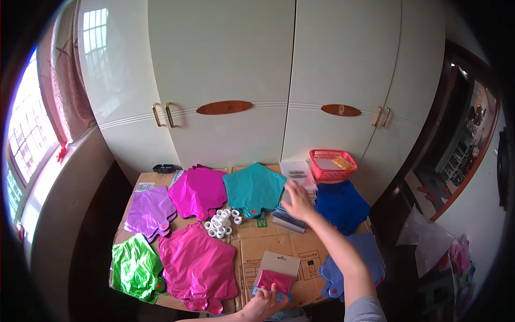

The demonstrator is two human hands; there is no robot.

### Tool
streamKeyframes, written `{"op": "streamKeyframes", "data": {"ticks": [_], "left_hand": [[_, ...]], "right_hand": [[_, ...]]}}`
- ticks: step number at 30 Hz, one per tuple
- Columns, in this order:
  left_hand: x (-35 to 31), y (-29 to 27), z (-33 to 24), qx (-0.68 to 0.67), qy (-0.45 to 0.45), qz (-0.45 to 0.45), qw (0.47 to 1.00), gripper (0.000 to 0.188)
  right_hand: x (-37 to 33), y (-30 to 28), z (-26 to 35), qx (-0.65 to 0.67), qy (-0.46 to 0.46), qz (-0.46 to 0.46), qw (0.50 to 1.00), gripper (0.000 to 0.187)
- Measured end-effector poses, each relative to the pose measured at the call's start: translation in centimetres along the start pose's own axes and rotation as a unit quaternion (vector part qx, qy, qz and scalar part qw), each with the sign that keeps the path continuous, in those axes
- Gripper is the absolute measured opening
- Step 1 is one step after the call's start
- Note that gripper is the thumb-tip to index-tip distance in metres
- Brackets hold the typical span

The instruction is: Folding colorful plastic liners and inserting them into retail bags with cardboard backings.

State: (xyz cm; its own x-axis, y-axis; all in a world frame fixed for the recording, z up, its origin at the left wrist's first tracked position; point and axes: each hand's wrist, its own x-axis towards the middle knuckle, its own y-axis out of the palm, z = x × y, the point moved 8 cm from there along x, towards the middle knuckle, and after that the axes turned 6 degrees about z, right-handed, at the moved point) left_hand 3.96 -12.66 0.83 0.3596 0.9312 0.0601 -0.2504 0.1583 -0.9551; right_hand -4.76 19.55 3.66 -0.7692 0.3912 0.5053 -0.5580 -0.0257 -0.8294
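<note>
My left hand (264, 304) is at the near edge of the cardboard, its curled fingers holding a folded pink foil balloon (276, 280) against a pale backing card (281, 263). A blue strip shows under these fingers. Farther back, my right hand (298, 200) has its fingers apart, over the near end of a pile of clear plastic sleeves (298, 173). Just below its palm lies a stack of greyish-blue packets or cards (288, 220). Whether its fingertips touch the sleeves, I cannot tell.
Flat foil balloons lie around: purple (149, 210), magenta (198, 190), teal (255, 189), dark blue (341, 206), greyish blue (360, 263), green (135, 267), large pink (197, 263). White rings (220, 224) are heaped mid-cardboard (252, 244). A red basket (332, 167) and black tray (163, 168) stand behind.
</note>
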Motion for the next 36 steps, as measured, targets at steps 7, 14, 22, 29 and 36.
{"op": "streamKeyframes", "data": {"ticks": [7, 14, 22, 29, 36], "left_hand": [[-0.3, 0.9, -0.8, 0.017, -0.037, -0.017, 0.999, 0.041], [-0.3, 0.2, 0.1, -0.018, -0.014, -0.029, 0.999, 0.03], [0.3, -0.4, 0.1, -0.007, -0.007, -0.011, 1.0, 0.03], [0.1, 2.1, -0.1, -0.017, -0.005, 0.051, 0.999, 0.034], [-0.4, 0.9, 1.2, -0.053, -0.04, -0.054, 0.996, 0.044]], "right_hand": [[1.6, 3.0, -9.9, -0.086, 0.183, 0.253, 0.946, 0.054], [0.2, 3.0, -8.4, -0.14, 0.083, 0.161, 0.973, 0.021], [-0.1, -1.5, -5.5, -0.101, 0.047, -0.058, 0.992, 0.007], [-4.4, -7.2, 3.7, -0.074, 0.016, -0.08, 0.994, 0.013], [-14.9, -6.2, 12.1, -0.101, -0.087, 0.048, 0.99, 0.012]]}}
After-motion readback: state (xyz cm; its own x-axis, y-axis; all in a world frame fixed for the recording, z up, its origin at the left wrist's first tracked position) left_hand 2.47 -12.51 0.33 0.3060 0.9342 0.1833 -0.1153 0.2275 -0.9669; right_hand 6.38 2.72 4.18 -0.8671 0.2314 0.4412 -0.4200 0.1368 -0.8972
